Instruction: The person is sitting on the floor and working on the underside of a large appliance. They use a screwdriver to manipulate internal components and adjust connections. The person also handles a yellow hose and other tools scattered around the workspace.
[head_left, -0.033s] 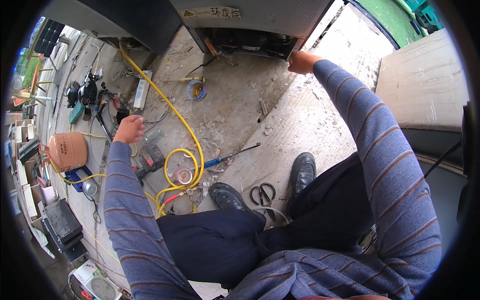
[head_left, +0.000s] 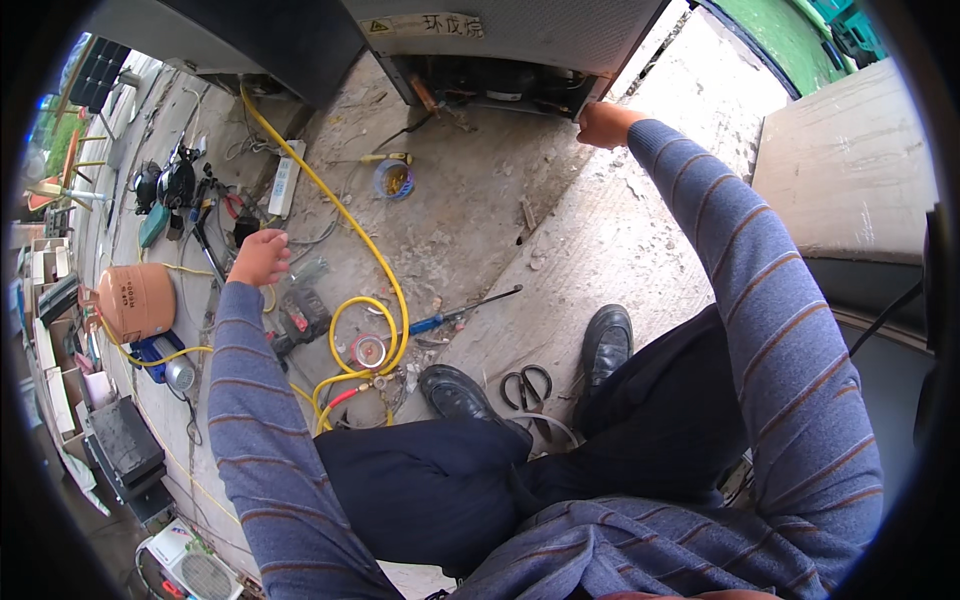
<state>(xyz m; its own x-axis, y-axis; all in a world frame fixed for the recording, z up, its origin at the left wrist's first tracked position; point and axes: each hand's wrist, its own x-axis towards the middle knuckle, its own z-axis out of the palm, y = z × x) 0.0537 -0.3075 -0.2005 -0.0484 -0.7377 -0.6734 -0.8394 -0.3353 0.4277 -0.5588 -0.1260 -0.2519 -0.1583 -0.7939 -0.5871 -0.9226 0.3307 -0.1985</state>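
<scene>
My right hand is at the lower right corner of a grey metal cabinet, its fingers curled against the frame's edge. Whether it grips the frame or some small thing is hidden. In the cabinet's low opening sit a dark compressor and a copper pipe. My left hand hangs to the left over the floor, fingers loosely curled, with nothing visible in them. Below it lies a dark cordless power tool. A yellow hose with a round pressure gauge runs nearby.
A blue tub of small brass-coloured parts, a yellow-handled screwdriver and a white power strip lie ahead. Scissors lie between my shoes. An orange gas cylinder stands left; a pale panel stands right.
</scene>
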